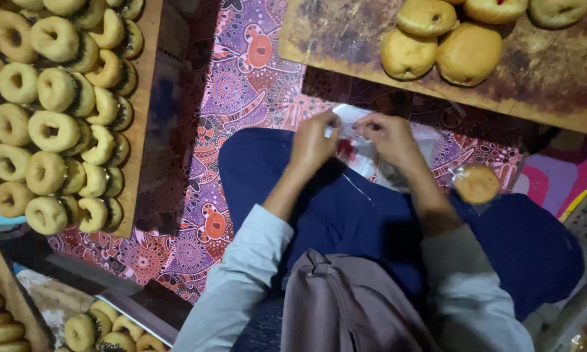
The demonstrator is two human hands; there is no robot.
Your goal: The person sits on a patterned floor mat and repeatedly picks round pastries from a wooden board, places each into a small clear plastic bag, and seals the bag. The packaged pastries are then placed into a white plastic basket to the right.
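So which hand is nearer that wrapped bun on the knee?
Right. The right hand is just up-left of the bun; the left hand lies farther left.

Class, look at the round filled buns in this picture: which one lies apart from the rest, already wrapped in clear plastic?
The wrapped bun on the person's knee, beside the right hand. The other round buns lie bare together on the wooden board above.

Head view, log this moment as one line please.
left hand pinching clear plastic bag | right hand pinching same bag | bagged bun on right knee | ring doughnuts left
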